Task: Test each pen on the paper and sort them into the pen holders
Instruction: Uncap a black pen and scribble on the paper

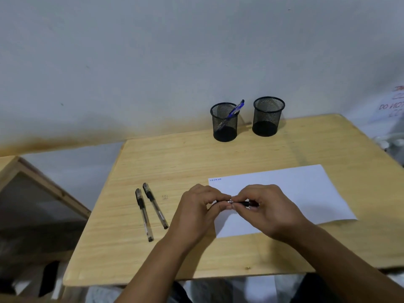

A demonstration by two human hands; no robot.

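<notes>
Pale wood made up the surface (196, 254), and over its near edge both forearms reached in, meeting above the near left part of the paper (306, 193). The left hand (196, 212) and right hand (265, 209) faced each other, knuckles up, with a black pen (243, 203) held level between them. The right hand's fingers (241, 196) were closed around the barrel. The left hand's fingers (220, 197) were pinched shut at the pen's silver end, probably on its cap, though the cap itself was hidden. By my reading this was the uncapping step before a test stroke.

A sharp tug could have freed the cap suddenly and sent it off the near edge, or jerked the tip across the paper. A loose hold on the barrel could have dropped the pen onto the sheet.

Left of the hands, two capped pens (150, 211) lay side by side, untested, toward the left edge. A small blue scribble (215, 179) marked the paper's far left corner. Along the far edge stood two black mesh holders: the left holder (224, 125) held a blue pen (235, 110), leaning; the right holder (267, 119) appeared empty.
</notes>
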